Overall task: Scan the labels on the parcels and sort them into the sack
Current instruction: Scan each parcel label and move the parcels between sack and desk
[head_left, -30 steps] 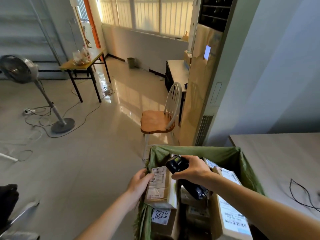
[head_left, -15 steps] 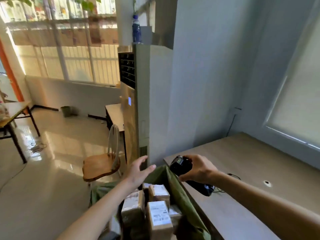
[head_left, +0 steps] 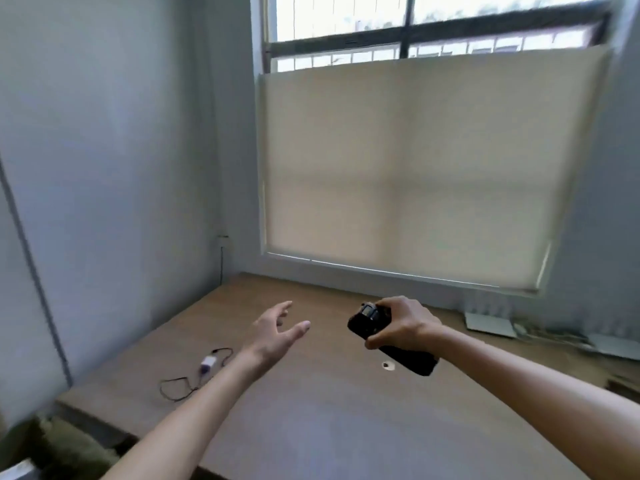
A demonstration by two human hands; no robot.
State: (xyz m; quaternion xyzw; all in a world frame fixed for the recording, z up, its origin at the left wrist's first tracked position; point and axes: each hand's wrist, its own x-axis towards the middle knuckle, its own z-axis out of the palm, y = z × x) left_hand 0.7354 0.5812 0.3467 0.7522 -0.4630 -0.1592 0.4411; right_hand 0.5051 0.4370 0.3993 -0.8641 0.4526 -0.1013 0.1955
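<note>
Wood desk (head_left: 346, 427) under blinded window (head_left: 415, 168); L hand (head_left: 273, 332) grip loose/empty, R hand (head_left: 403, 323) grips scanner (head_left: 370, 323).

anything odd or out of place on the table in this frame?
One thing: a loose black cable with a small white adapter lies tangled near the table's left edge. No spill or damage shows. Right hand grips the scanner.

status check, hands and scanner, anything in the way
Left hand open, empty, over the table. Right hand grips the scanner. Sack at bottom left corner. Loose cable on table.
</note>
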